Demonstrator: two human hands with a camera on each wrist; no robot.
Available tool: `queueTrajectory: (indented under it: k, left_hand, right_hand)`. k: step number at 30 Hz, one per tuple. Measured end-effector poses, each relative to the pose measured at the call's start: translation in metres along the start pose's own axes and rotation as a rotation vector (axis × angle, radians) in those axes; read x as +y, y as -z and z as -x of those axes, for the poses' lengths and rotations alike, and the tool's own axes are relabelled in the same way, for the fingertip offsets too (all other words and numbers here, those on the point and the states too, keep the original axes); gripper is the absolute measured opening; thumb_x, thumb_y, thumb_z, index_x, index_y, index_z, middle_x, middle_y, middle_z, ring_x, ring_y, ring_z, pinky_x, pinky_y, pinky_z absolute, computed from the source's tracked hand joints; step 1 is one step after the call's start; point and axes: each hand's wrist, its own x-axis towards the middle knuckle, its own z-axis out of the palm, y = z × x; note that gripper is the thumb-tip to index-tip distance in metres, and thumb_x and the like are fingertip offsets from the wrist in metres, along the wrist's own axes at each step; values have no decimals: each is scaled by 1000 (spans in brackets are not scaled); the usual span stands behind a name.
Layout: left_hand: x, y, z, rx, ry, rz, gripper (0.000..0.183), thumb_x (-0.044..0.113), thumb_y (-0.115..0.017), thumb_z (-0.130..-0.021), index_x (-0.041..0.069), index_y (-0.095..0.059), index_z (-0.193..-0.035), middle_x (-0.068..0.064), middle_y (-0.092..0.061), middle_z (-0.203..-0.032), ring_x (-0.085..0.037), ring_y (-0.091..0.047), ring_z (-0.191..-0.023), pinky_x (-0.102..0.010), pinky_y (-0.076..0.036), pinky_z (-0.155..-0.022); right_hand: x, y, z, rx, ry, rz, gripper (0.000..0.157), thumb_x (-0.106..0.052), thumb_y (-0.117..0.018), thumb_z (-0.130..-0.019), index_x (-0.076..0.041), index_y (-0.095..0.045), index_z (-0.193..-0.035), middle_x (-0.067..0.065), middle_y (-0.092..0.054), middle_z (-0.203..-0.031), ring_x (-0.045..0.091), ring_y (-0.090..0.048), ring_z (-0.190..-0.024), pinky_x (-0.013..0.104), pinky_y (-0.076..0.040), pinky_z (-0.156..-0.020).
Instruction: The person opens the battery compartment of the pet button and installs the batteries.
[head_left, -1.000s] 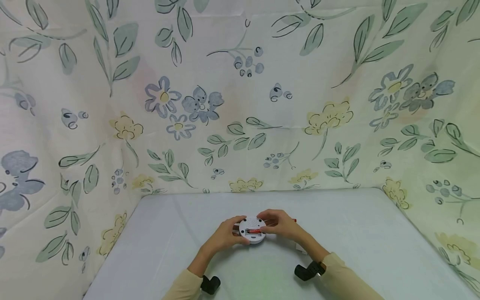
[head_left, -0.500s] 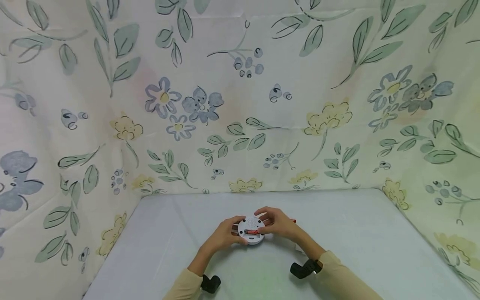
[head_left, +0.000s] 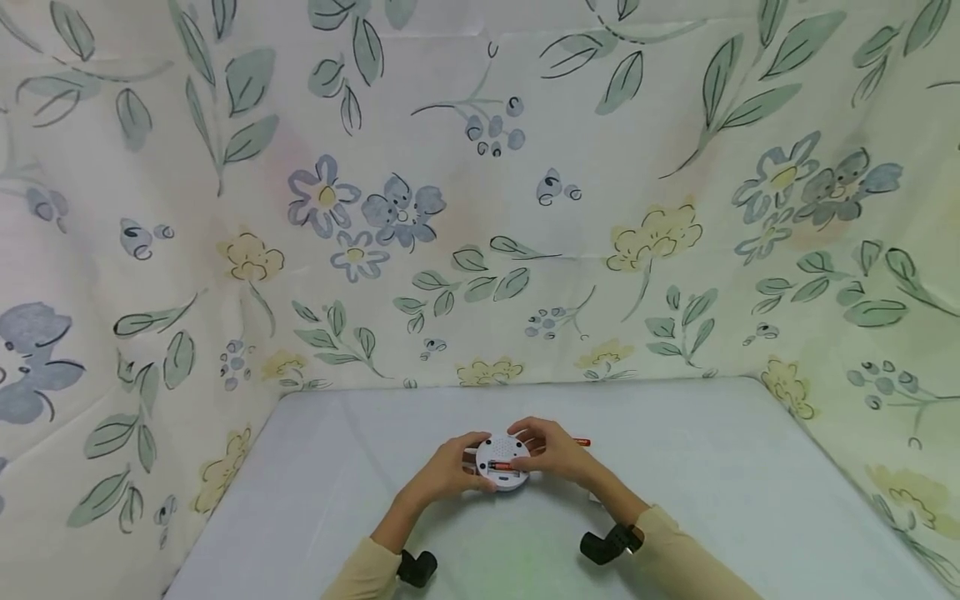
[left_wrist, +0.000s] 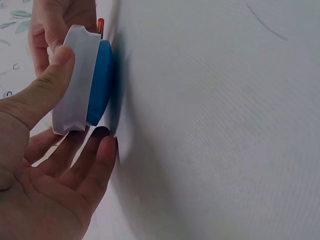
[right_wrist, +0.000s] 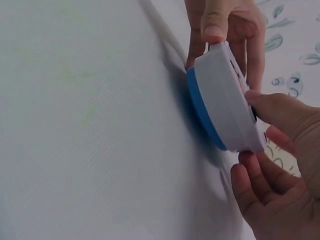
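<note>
A round white device (head_left: 498,481) with a blue underside (left_wrist: 101,82) lies on the table, its speaker holes and battery compartment facing up. One red battery (head_left: 500,466) sits in that compartment, its right end hidden by a thumb. My left hand (head_left: 448,471) grips the device's left side, thumb on the near rim and fingers toward the far rim. From the right, my right hand (head_left: 558,454) presses its thumb on the battery, while its fingers reach around the device's far edge. In the right wrist view, the white casing (right_wrist: 220,95) shows between both hands.
Another red battery (head_left: 582,442) lies on the table just behind my right hand. Partly hidden by the right forearm is a small white piece (head_left: 594,497). A floral cloth (head_left: 480,208) hangs behind and beside the white table (head_left: 360,500).
My right hand and thumb have shifted slightly left, staying on the battery in the compartment. The device has moved slightly left too. More of the battery behind the right hand shows.
</note>
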Motion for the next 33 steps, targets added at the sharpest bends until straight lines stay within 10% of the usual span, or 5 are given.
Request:
queueTrajectory:
  k: [33]
  left_hand:
    - [-1, 1, 6, -22, 30, -7, 80, 19, -88, -83, 0, -47, -148, -18, -54, -140, -35, -59, -118, -45, -52, -94]
  right_hand:
    - [26, 52, 49, 100, 12, -5, 33, -15, -72, -97, 4, -64, -123, 19, -68, -111, 25, -68, -96, 33, -58, -78]
